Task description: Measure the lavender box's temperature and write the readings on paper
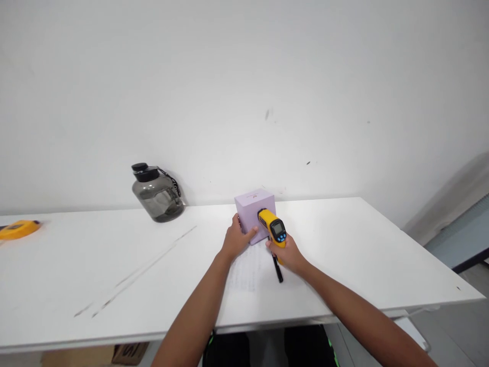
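Observation:
A lilac cardboard box stands on the white table, and my left hand grips its left side, thumb on the front face. In my right hand is a yellow and black infrared thermometer, its nose pointed at the front of the box and very close to it. Whether the nose touches the box I cannot tell. Beneath the thermometer lies a black pen on a sheet of paper with faint writing. My right forefinger is hidden behind the thermometer's handle.
A grey see-through water bottle with a black lid stands to the left near the wall. At the far left of the white table lies a yellow-orange tool. The table ends at a right edge, with a cardboard box below.

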Demonstrator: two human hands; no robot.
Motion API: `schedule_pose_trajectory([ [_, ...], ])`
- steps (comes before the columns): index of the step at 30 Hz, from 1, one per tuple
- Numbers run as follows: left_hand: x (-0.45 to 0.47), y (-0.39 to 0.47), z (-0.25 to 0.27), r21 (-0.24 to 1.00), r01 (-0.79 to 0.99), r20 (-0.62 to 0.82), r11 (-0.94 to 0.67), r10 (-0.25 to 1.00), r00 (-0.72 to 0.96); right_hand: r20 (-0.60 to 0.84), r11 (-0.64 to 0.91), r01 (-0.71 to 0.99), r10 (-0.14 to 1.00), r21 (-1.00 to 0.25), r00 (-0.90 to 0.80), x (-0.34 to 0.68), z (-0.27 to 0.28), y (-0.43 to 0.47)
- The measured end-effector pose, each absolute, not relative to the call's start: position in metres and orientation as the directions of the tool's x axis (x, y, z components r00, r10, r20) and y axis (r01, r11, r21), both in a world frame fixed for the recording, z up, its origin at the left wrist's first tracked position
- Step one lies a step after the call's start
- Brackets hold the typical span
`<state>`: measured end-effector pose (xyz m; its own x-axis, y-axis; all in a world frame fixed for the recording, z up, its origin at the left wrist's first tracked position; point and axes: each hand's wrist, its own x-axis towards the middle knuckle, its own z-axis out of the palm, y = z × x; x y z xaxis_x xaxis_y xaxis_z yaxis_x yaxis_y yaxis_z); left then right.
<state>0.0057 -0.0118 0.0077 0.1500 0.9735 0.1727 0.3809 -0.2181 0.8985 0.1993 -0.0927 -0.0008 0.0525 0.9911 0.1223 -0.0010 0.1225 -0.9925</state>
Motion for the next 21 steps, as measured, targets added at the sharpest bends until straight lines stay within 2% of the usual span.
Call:
schedule_pose_trajectory([
  [14,0.006,-0.014,0.01,0.895,0.389,0.162,-0.217,0.972,0.168,0.053,0.055,-0.015,0.996,-0.998,0.068,0.199,0.007,-0.094],
  [21,0.006,-0.012,0.008,0.901,0.383,0.161,-0.205,0.976,0.144,0.131,0.131,0.005,0.985,-0.991,0.111,0.196,0.012,-0.103],
])
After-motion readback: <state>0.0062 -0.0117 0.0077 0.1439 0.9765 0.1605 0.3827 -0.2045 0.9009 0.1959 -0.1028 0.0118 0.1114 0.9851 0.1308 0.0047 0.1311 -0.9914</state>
